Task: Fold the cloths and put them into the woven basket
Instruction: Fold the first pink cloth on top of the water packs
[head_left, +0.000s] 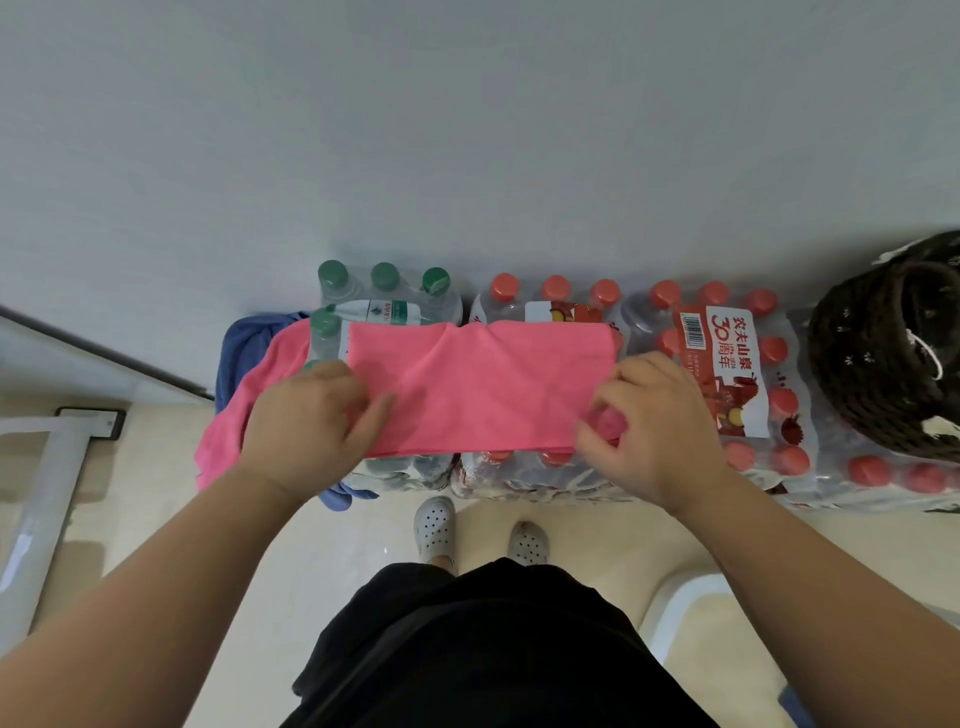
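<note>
Cloth (478, 384) looks light and floppy, sagging over the bottle packs (727, 364), so your left grip (311, 415) and right grip (649, 421) pinching its ends seems right.

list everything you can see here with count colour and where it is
pink cloth: one, pink, spread across the tops of the bottle packs, held at both ends
second pink cloth: one, pink, draped over the left end of the packs
blue cloth: one, blue, under the second pink cloth at far left
woven basket: one, dark brown, on the packs at far right
green-capped bottle pack: one, clear bottles, left, against the wall
red-capped bottle packs: at least two, clear bottles, centre to right
metal frame: one, white, on the floor at left
clogs: two, white, on the floor below the packs
shorts: one, black, bottom centre
left hand: grips the pink cloth's left end
right hand: pinches its right end
</note>
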